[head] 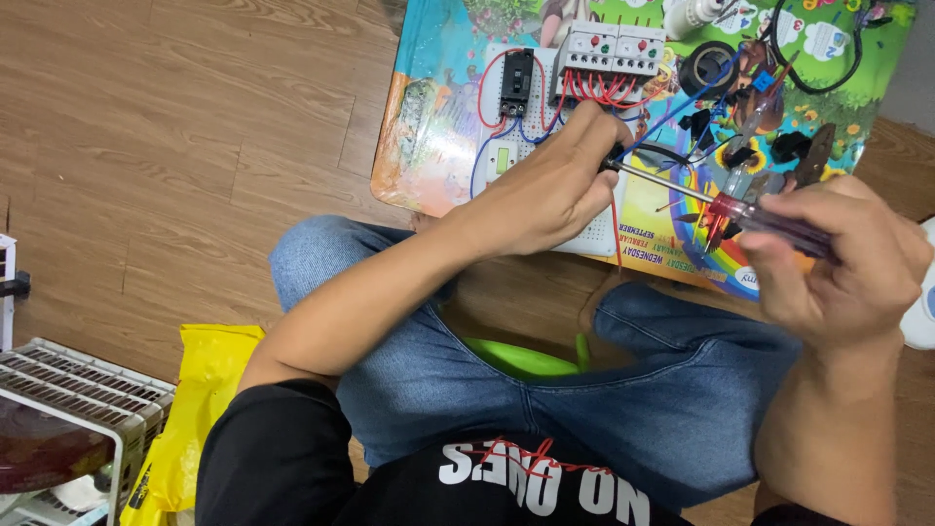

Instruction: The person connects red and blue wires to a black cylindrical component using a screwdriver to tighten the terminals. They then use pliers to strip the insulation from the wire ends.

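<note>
My right hand [845, 255] grips the clear red handle of a screwdriver [740, 212]; its metal shaft runs left to my left hand [553, 183]. That left hand pinches the shaft tip over a white perforated board [596, 229], with a red wire hanging below it. On the board sit a black breaker [516, 82] and two white relay units [612, 49], joined by red and blue wires. What lies under my left fingers is hidden.
The board lies on a colourful printed mat [429, 127] on a wooden floor. A roll of black tape [708, 66], pliers [811, 156] and black cable lie at the mat's right. A yellow bag [200, 390] and a white wire rack [78, 399] are at lower left.
</note>
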